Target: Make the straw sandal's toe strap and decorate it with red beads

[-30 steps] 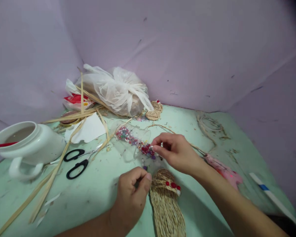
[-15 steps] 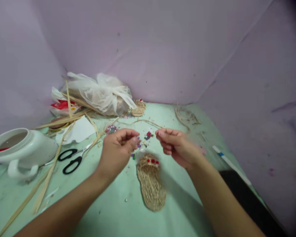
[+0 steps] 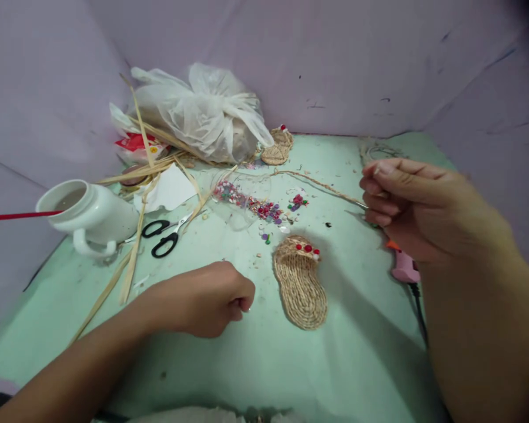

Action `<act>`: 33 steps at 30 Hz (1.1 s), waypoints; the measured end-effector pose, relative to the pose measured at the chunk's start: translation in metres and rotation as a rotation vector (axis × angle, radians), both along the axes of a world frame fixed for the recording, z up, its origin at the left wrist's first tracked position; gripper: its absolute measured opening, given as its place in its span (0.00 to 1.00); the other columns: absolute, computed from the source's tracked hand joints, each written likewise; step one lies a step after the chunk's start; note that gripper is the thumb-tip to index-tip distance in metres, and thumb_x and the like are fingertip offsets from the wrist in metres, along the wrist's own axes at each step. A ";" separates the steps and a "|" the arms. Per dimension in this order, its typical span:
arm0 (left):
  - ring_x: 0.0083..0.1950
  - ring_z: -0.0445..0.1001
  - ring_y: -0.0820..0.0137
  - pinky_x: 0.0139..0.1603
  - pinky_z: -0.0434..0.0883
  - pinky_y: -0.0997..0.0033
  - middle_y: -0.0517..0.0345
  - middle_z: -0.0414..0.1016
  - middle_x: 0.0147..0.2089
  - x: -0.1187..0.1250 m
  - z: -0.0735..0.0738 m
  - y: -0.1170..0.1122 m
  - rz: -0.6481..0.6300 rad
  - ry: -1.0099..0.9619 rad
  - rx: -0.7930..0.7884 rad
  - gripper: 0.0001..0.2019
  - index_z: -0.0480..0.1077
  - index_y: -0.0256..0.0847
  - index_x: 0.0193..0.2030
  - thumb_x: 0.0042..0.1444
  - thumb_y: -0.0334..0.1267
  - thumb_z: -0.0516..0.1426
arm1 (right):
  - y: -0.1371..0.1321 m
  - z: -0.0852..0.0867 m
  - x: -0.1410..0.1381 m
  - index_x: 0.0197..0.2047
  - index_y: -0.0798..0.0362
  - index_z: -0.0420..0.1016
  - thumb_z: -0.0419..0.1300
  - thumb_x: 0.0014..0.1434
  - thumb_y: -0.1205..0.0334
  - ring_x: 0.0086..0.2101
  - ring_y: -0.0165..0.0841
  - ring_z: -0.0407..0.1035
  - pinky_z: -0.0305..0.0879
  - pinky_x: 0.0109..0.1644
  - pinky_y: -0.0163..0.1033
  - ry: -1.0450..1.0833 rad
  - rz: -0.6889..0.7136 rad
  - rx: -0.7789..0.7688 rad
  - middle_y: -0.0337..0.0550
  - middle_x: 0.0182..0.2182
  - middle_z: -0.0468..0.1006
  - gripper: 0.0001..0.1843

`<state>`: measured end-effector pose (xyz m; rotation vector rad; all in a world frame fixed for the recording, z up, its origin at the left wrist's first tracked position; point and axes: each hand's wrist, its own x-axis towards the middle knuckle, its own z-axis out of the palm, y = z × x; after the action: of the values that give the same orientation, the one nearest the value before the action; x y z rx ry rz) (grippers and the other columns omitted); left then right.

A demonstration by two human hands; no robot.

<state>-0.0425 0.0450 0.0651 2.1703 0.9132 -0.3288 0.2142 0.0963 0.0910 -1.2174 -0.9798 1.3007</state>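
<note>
A woven straw slipper [image 3: 300, 288] lies flat with its toe away from me. Red beads and small white ones line its strap. My left hand [image 3: 207, 299] is closed, low over the table left of the slipper; what its fingertips pinch, if anything, is too small to tell. Raised at the right, my right hand [image 3: 405, 205] has thumb and fingers pressed together, their contents hidden. Partly behind it is a pink glue gun [image 3: 406, 269] with an orange part and a black cord. Mixed beads [image 3: 264, 210] spill from a clear plastic bag beyond the slipper.
Black-handled scissors [image 3: 165, 238], a white pitcher [image 3: 114, 214] with a red stick, and straw strips [image 3: 134, 264] occupy the left. A knotted plastic bag [image 3: 207, 114] and a second slipper [image 3: 277, 145] sit by the back wall. A braided cord [image 3: 320, 183] stretches rightward.
My hands have drawn apart: the left came nearer and lower, the right went out to the right. The view has shifted, and the pink glue gun now shows.
</note>
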 end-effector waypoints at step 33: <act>0.15 0.64 0.80 0.11 0.59 0.85 0.61 0.70 0.18 0.037 -0.003 0.025 1.003 -1.284 -0.978 0.11 0.69 0.33 0.25 0.37 0.32 0.67 | -0.039 -0.013 -0.066 0.30 0.52 0.77 0.59 0.50 0.66 0.24 0.26 0.64 0.60 0.29 0.32 -0.295 0.342 0.249 0.36 0.22 0.74 0.05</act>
<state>-0.0053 0.0696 0.0619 0.5408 0.6644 0.8550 0.1482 0.0574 0.0781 -1.0973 -1.5695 1.2283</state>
